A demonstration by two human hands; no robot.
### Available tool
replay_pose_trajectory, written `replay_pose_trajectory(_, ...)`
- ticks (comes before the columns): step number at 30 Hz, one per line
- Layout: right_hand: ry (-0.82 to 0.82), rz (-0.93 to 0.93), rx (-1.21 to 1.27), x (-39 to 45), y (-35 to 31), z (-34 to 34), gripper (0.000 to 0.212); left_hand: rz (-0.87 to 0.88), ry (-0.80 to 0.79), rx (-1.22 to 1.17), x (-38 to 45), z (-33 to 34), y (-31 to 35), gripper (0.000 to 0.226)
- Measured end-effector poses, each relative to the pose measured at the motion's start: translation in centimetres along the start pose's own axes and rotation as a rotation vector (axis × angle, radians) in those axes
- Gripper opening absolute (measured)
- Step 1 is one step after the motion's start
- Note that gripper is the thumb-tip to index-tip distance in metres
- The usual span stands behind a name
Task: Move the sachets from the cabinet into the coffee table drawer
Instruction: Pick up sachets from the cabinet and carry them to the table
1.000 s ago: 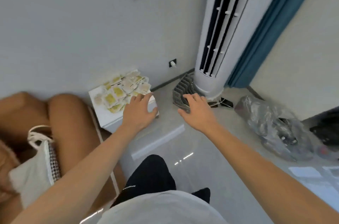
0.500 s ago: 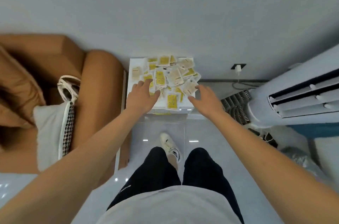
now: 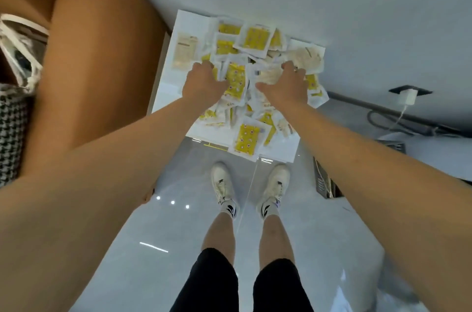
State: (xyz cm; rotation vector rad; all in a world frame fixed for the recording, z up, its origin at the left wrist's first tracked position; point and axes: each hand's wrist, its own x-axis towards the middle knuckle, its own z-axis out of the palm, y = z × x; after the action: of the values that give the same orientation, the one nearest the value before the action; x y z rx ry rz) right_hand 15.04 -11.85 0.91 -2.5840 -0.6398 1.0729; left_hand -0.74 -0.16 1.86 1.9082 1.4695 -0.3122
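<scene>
A loose heap of white and yellow sachets covers the top of a low white cabinet against the wall. My left hand lies on the left part of the heap with its fingers curled down into the sachets. Over the right part, my right hand has its fingers closed around pale sachets. A single beige sachet lies apart at the cabinet's left. One yellow sachet hangs over the front edge. The coffee table drawer is not in view.
A brown sofa arm stands close to the cabinet's left, with a white bag on the seat. My feet in white shoes stand on glossy grey floor before the cabinet. A plugged charger and a grey crate are at right.
My view has tilted down and come closer to the cabinet. Both hands have moved from the heap's front edge to its middle and closed on sachets.
</scene>
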Motion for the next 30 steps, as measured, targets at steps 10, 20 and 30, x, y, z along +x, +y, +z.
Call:
replay_pose_trajectory(10,0.169,-0.025,-0.133,3.1,-0.4,3.3,0.077,-0.007,0.012,0.206,4.8,4.0,2.1,0.1)
replay_pose_trajectory(20,0.092,0.013,0.344,1.0,0.9,2.2,0.07,-0.008,-0.008,-0.345,3.2,4.6,1.5,0.044)
replay_pose_trajectory(30,-0.073,-0.02,0.659,-8.5,-4.5,-6.7,0.059,-0.074,0.07,-0.973,-9.1,-6.8,2.2,0.043)
